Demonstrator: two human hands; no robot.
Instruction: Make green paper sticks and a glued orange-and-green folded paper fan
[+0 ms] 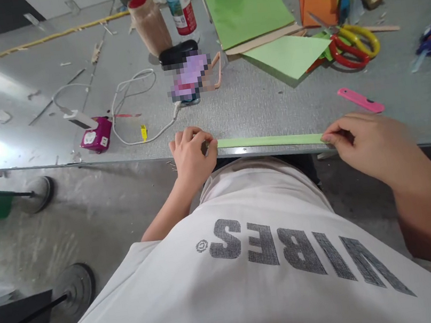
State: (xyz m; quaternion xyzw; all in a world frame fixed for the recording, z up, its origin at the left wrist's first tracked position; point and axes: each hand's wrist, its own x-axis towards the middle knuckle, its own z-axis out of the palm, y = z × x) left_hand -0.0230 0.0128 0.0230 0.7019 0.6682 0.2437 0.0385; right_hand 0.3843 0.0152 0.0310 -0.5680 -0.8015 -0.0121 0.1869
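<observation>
Green strip pinched by L hand & R hand, both curled.

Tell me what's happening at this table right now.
Someone is holding a narrow green strip along the near edge of the table, the left hand at one end and the right hand pinching the other. It lies out lengthwise between them. A pink tool lies just beyond the right hand, with scissors and green sheets farther back.

a bottle stands behind a black case.
</observation>
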